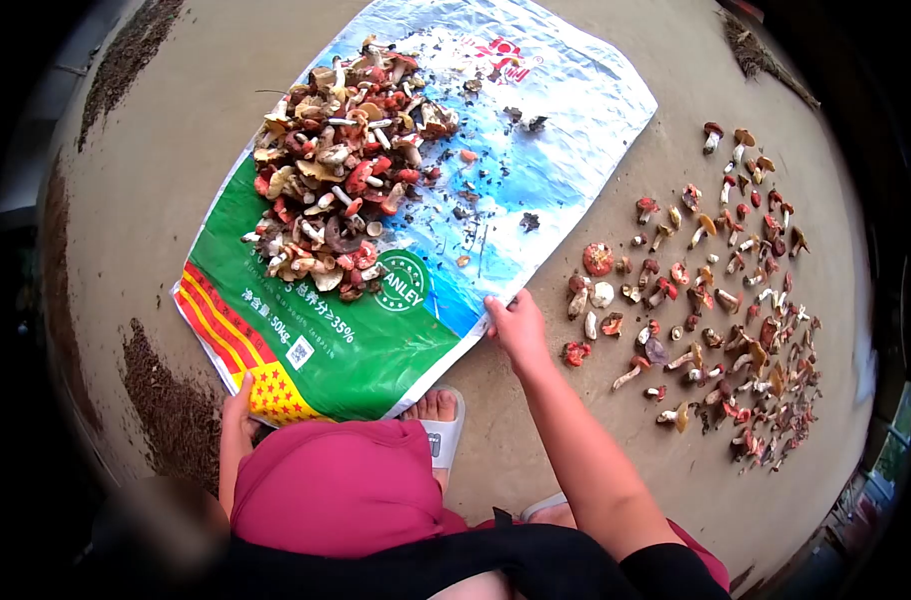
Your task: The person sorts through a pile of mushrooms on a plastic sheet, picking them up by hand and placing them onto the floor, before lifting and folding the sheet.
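Observation:
A large printed plastic sack [566, 110] in green, blue and white lies flat on the ground in front of me. On its left part rests a heap of mushrooms [341, 170] with red, brown and yellowish caps and pale stems. My right hand [517, 323] pinches the sack's right edge near the green and blue border. At the near left corner, beside the red and yellow stripes, my left hand [239, 410] holds the sack's edge; its fingers are partly hidden. Dark crumbs of soil and leaf bits dot the sack to the right of the heap.
Many loose mushrooms [746, 300] are spread over the brown ground [536, 460] on the right, densest at the lower right. Brown debris [166, 400] lies along the left. My sandalled foot [441, 425] stands at the sack's near edge.

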The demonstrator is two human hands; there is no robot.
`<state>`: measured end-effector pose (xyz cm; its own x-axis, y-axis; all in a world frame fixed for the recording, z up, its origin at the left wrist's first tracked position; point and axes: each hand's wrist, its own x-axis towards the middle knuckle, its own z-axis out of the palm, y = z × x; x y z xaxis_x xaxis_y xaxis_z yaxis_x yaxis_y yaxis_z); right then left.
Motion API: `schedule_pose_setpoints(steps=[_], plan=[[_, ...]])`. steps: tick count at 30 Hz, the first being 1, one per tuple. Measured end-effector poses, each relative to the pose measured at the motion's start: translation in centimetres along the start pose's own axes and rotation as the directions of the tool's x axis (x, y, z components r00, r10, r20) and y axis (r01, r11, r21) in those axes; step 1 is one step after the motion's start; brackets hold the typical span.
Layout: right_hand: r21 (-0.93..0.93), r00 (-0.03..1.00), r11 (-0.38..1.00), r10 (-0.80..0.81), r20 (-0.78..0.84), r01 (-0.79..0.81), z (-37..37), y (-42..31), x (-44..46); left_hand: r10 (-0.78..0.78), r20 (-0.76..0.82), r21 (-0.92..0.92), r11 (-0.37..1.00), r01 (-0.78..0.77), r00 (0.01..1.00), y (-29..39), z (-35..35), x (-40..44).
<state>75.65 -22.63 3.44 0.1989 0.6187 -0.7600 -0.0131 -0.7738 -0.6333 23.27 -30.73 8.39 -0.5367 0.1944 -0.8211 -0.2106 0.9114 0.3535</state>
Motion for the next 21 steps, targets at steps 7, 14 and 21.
schedule_pose_setpoints(steps=[7, 14, 21], plan=[[-0.212, 0.944, 0.951, -0.267, -0.196, 0.225, 3.4, -1.7, 3.9, 0.251, -0.181, -0.13, 0.952, -0.276, 0.951, 2.8, -0.4, 8.2], [-0.085, 0.886, 0.905, -0.425, -0.188, 0.416, 6.8, -4.8, 12.1, 0.322, 0.006, -0.582, 0.771, -0.259, 0.947, 6.8, 8.5, 16.7], [0.316, 0.872, 0.835, -0.487, 0.045, 0.45, 7.9, -14.3, 20.6, 0.464, -0.038, -0.613, 0.688, -0.387, 0.885, 17.2, 16.4, 16.1]])
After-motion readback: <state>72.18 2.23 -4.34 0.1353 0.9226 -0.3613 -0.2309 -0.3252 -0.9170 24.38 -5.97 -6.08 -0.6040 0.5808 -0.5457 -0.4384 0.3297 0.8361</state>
